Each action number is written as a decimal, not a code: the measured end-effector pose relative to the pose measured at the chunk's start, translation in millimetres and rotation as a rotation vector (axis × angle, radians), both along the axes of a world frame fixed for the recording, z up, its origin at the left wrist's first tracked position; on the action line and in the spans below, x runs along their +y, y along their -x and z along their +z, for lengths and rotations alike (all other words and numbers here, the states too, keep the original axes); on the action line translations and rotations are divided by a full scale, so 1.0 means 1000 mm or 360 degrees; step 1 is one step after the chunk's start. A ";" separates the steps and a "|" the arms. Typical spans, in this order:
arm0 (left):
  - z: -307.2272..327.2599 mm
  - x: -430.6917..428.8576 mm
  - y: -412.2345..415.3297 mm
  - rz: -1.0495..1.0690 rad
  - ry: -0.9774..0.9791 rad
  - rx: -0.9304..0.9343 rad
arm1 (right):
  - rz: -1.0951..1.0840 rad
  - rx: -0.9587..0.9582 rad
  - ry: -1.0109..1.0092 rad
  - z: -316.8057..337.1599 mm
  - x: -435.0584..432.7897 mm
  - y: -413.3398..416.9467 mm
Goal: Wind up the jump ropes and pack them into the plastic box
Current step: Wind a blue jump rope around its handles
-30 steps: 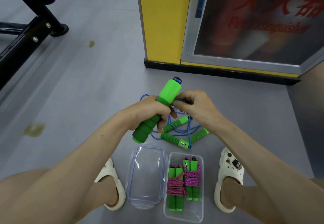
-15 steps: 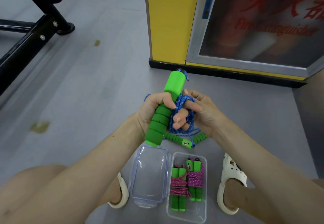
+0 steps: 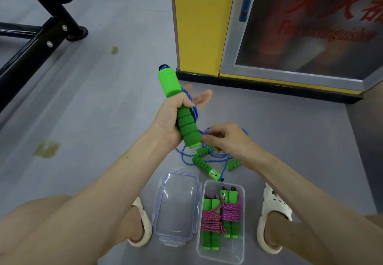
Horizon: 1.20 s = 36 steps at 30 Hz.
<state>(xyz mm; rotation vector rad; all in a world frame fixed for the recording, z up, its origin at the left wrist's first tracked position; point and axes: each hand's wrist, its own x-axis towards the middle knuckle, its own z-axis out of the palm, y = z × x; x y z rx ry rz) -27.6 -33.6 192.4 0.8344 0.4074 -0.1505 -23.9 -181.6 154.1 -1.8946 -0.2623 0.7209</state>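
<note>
Left hand [image 3: 171, 119] grips ribbed green foam handle [image 3: 183, 119] at mid-frame, thumb round it, fingertips loose behind. Handle is tilted, cap end up. Right hand [image 3: 227, 140] pinches thin braided blue rope [image 3: 217, 156] just beside handle's lower end. Rope slack and loose handles [image 3: 204, 164] on floor below hands. Clear box [image 3: 219, 258] at lower centre holds wound pink ropes [image 3: 211, 221]; lid [image 3: 176, 206] touching its left.

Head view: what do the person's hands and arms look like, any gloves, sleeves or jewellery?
Both the left hand and right hand are bare, without gloves, rings or a watch. The left forearm and right forearm are uncovered; no sleeve reaches into view.
</note>
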 end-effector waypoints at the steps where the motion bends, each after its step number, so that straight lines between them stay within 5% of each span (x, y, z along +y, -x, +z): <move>1: 0.001 0.000 0.000 -0.0020 -0.0136 0.0024 | 0.0038 -0.0033 0.0039 0.000 0.000 0.000; 6: -0.004 -0.008 0.004 -0.0413 -0.1055 0.0076 | 0.0100 -0.0264 0.0216 -0.001 0.001 -0.004; 10: -0.016 -0.001 0.002 -0.0617 -0.2306 -0.0333 | 0.0090 -0.0513 0.0527 0.000 -0.005 -0.013; 15: -0.020 0.010 0.001 -0.0929 -0.2498 -0.0130 | -0.0074 -0.0436 0.0128 0.006 -0.014 -0.017; 17: -0.017 0.011 0.003 -0.1048 -0.2403 0.0015 | -0.0149 -0.0448 0.0010 0.007 -0.012 -0.015; 20: -0.006 0.010 0.007 -0.1177 -0.1670 0.0229 | -0.0316 -0.0322 -0.0151 0.009 -0.011 -0.015; 26: 0.000 0.013 0.015 -0.1318 -0.0433 -0.0015 | -0.0444 0.0027 -0.0494 0.011 -0.007 -0.013; 34: -0.012 0.008 0.015 -0.1283 0.0285 -0.0212 | -0.0367 0.0381 -0.0786 0.017 -0.010 -0.013; 36: -0.009 0.001 0.015 -0.1142 0.0370 -0.0290 | -0.0284 0.0312 -0.0654 0.016 -0.009 -0.012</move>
